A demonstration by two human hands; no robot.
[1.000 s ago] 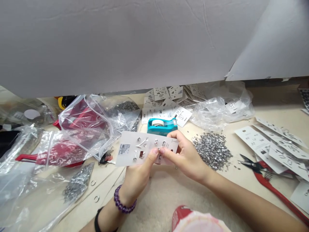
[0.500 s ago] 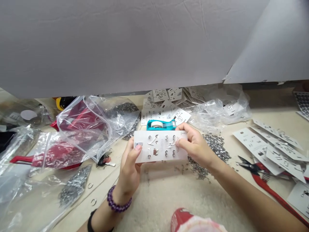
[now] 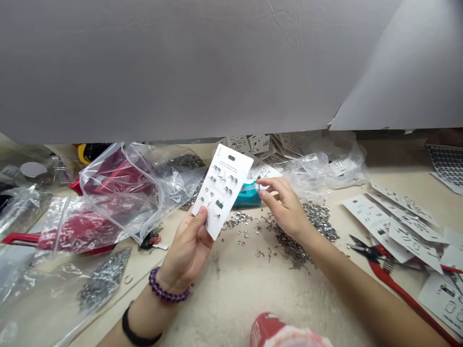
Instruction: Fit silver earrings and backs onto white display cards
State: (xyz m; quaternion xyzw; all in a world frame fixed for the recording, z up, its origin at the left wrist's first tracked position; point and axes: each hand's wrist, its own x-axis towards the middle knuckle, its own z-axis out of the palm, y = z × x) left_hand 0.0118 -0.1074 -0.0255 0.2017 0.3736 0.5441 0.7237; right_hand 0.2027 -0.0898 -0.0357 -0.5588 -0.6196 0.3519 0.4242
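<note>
My left hand (image 3: 193,243) pinches a white earring card (image 3: 226,185) by its lower end. Several small metal studs sit in groups on the card, and a hanging hole shows near its tilted top. Behind the card stands a teal tape dispenser (image 3: 248,197), partly covered by it. Thumb and index finger of my right hand (image 3: 285,207) close on the tape end at the dispenser's cutter. Below that hand lies a heap of small metal earring parts (image 3: 300,246), with loose pieces (image 3: 237,219) scattered to its left.
Filled earring cards (image 3: 383,226) overlap at right beside red-handled pliers (image 3: 387,274). More cards (image 3: 260,143) and a clear plastic bag (image 3: 325,166) lie at the back. Zip bags (image 3: 119,193) cover the left side. A red object (image 3: 265,327) is at the front edge.
The earring card has turned from lying level in both hands to standing tilted in my left hand. My right hand has let go of it and moved to the tape dispenser.
</note>
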